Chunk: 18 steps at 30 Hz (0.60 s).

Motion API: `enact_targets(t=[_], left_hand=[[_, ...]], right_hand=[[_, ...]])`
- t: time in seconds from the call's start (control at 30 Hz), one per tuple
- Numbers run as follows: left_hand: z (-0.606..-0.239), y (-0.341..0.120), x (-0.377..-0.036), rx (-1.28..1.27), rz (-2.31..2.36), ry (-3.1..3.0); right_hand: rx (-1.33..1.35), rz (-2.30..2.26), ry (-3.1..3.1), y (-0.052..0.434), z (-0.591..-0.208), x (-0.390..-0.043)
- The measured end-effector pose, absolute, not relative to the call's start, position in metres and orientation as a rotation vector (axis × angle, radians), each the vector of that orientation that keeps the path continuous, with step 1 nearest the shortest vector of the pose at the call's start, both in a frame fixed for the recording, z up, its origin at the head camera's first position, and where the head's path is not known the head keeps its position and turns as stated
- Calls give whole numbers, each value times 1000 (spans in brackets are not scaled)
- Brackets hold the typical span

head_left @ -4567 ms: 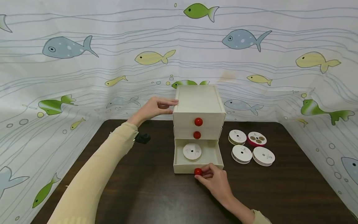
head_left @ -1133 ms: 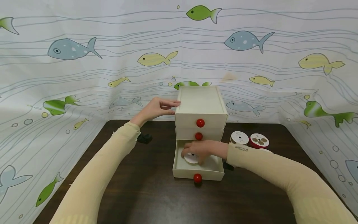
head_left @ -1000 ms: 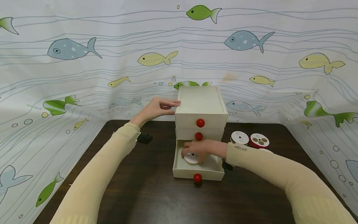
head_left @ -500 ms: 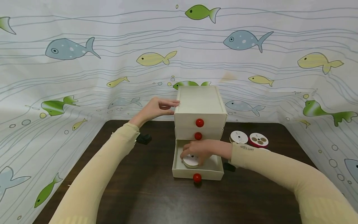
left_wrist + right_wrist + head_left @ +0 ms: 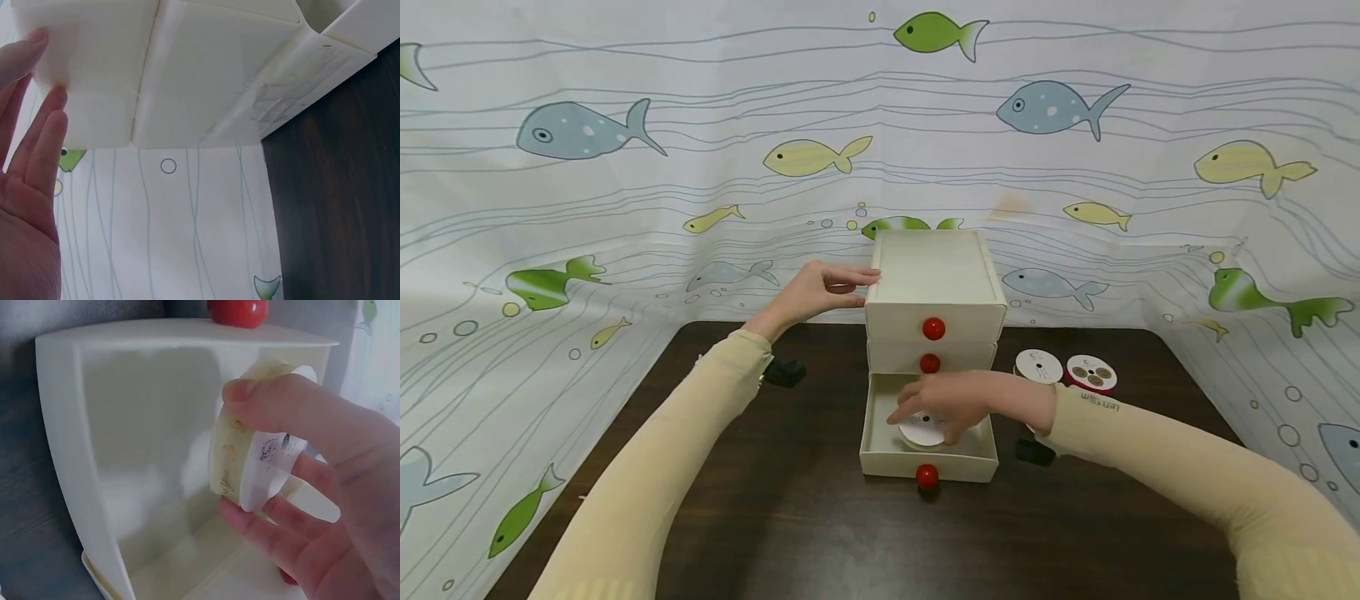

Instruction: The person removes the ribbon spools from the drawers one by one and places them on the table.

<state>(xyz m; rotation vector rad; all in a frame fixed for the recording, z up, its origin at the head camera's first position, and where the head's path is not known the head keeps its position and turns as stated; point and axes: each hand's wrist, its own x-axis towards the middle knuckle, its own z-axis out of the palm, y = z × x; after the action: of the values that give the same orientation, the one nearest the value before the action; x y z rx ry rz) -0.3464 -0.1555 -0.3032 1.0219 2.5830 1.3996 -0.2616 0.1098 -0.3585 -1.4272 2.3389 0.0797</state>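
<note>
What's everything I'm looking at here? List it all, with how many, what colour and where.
Drawer unit: one, cream, three drawers, mid-table.
Bottom drawer: one, cream, pulled open.
Knobs: three, red, one per drawer front.
Held spool: one, white, over the open drawer.
Loose spools: two showing, one white, one red-rimmed, right of the unit.
Table: one, dark brown.
Fish curtain: white backdrop.
Black clips: two, one by each wrist.
Left hand: rests flat against the unit's side.
Right hand: grips the held spool.
</note>
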Motion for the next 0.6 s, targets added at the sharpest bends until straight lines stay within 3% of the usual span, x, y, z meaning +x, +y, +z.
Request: enact_targets(t=[0.6], left_hand=[[-303,-155,-346,1011,1399,2585]], right_hand=[[-1371,-231,2660,210,-341,-240]])
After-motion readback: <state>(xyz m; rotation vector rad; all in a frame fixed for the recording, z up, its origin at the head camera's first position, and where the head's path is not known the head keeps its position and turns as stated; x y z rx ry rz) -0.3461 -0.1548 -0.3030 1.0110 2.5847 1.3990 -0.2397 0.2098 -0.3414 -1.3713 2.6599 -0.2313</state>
